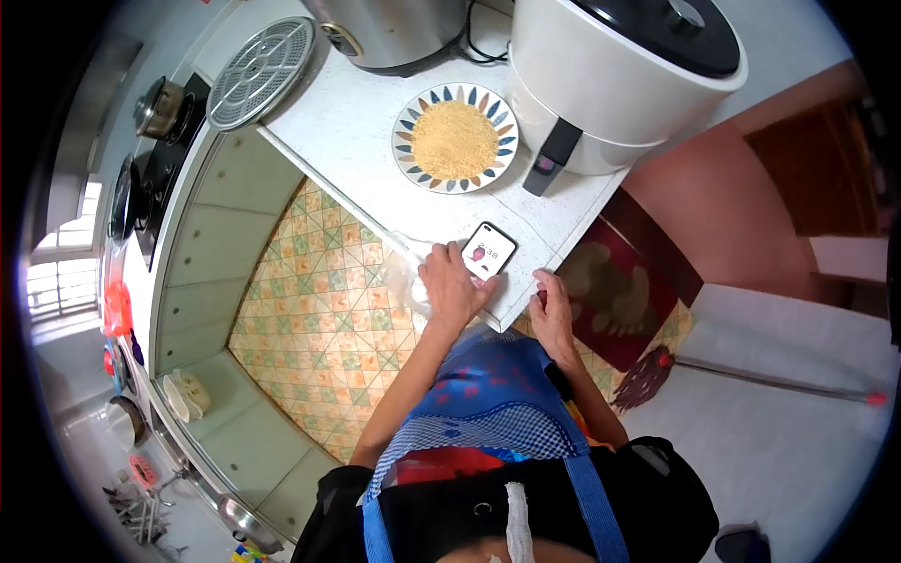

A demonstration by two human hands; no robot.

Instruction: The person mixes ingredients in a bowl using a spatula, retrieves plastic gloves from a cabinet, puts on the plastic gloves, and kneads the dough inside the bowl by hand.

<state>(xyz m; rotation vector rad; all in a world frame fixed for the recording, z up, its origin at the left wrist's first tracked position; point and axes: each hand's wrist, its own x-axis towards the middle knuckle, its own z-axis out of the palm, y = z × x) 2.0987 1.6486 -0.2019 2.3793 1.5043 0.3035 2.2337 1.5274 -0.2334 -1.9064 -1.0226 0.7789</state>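
Note:
A phone (489,251) with a lit screen showing a clock lies face up near the counter's front corner. My left hand (452,286) touches its lower left side, fingers spread and thumb by its bottom edge. Under that hand, crumpled clear plastic (405,281) hangs over the counter edge. My right hand (552,311) is beside the counter's right edge, loosely curled, with a gap between thumb and forefinger and nothing visible in it. Beyond the phone, a patterned plate (406,161) carries a heap of pale yellow crumbs (455,141).
A white air fryer (601,89) with a black handle and a steel cooker (394,33) stand at the back of the white counter (352,155). A perforated round tray (263,73) overhangs its left edge. A mop (648,375) and a red mat (610,305) are at right.

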